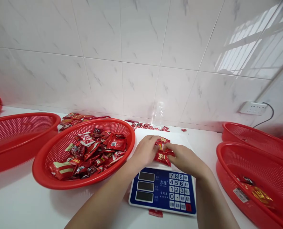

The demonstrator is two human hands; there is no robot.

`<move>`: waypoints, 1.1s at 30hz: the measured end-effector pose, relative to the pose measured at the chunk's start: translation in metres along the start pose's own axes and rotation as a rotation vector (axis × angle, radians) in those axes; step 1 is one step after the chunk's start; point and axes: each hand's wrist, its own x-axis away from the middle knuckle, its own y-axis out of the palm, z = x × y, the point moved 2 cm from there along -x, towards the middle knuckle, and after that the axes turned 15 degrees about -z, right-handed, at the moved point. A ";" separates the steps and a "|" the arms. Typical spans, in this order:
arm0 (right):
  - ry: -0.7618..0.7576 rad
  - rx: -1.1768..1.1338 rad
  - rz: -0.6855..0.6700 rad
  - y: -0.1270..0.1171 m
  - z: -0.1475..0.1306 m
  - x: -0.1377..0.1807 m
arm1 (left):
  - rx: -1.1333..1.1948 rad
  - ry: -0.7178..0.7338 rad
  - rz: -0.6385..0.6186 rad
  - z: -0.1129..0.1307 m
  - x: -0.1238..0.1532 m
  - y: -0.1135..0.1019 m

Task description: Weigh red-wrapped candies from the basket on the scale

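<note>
On the white pan (141, 135) of a digital scale lie several red snack packets (162, 158) with gold print. My left hand (146, 149) curls round their left side, its fingertips partly hidden behind the packets. From the right, my right hand (183, 156) grips the packets, with thumb and fingers bent against the wrappers. Below both hands is the scale's blue keypad panel (164, 190), its three displays dark. Close to my left forearm, a round red basket (40, 171) holds a heap of mixed red wrapped sweets (91, 152).
Another red basket (24, 159) stands at the left. Two red baskets (227, 159) (229, 127) are at the right, the nearer holding a few packets. Loose sweets (148, 126) lie along the tiled wall. A red wrapper (155, 213) pokes out under the scale. A socket strip (253, 108) is on the wall.
</note>
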 end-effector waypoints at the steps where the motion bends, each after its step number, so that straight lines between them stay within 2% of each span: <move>1: 0.013 -0.007 0.016 -0.002 0.002 0.001 | -0.012 0.010 -0.024 0.001 0.001 0.000; 4: 0.023 -0.033 0.023 -0.004 0.008 0.000 | -0.033 0.030 -0.125 0.000 0.004 0.002; 7: -0.016 -0.062 -0.028 0.000 0.012 -0.005 | -0.043 0.008 -0.211 -0.002 0.005 0.005; 13: 0.036 -0.034 -0.032 0.002 0.022 -0.010 | -0.076 0.000 -0.263 -0.001 0.004 0.005; 18: 0.125 0.004 0.024 -0.007 0.028 -0.001 | -0.104 0.023 -0.243 0.001 0.003 0.007; 24: 0.089 -0.061 0.111 -0.015 0.017 0.007 | -0.028 -0.005 -0.132 0.004 0.003 0.005; 29: -0.008 -0.169 0.158 -0.017 0.001 0.009 | 0.296 0.072 -0.099 0.019 0.005 -0.004; 33: -0.085 -0.306 0.162 -0.014 -0.014 0.010 | 0.830 0.048 -0.190 0.030 0.008 -0.004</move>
